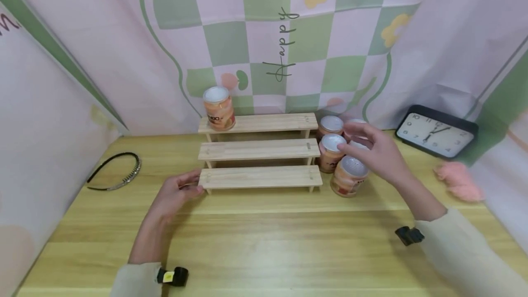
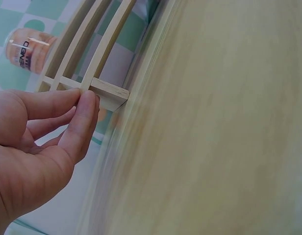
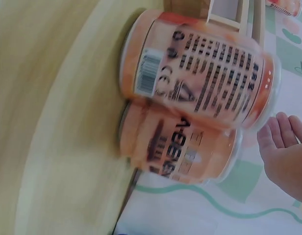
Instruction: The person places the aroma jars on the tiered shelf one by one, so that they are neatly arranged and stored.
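- The three-tier wooden rack (image 1: 260, 177) stands on the table (image 1: 264, 242), near its far edge, its steps rising from front to back.
- The left hand (image 1: 171, 196) pinches the left end of the lowest step between thumb and fingers, as the left wrist view shows.
- One orange-labelled can (image 1: 219, 112) stands upright on the top step, at its left end.
- Just beside the rack's right end, a cluster of similar cans (image 1: 330, 156) stands upright on the table, pale lids up; the hand partly hides some of them.
- The right hand (image 1: 379, 152) is over this cluster, fairly wide, with thumb and fingers apart and slightly bent; whether it touches a lid, I cannot tell.
- To the right of the cans, a black-framed clock (image 1: 437, 132) leans back, with a fluffy pink item (image 1: 459, 181) near it.
- Well to the left of the rack lies a black headband (image 1: 131, 177).
- Behind everything hangs a green-and-white checked cloth (image 1: 268, 35) bearing the word "Happy".
- Pale sleeves (image 1: 466, 246) cover both forearms.
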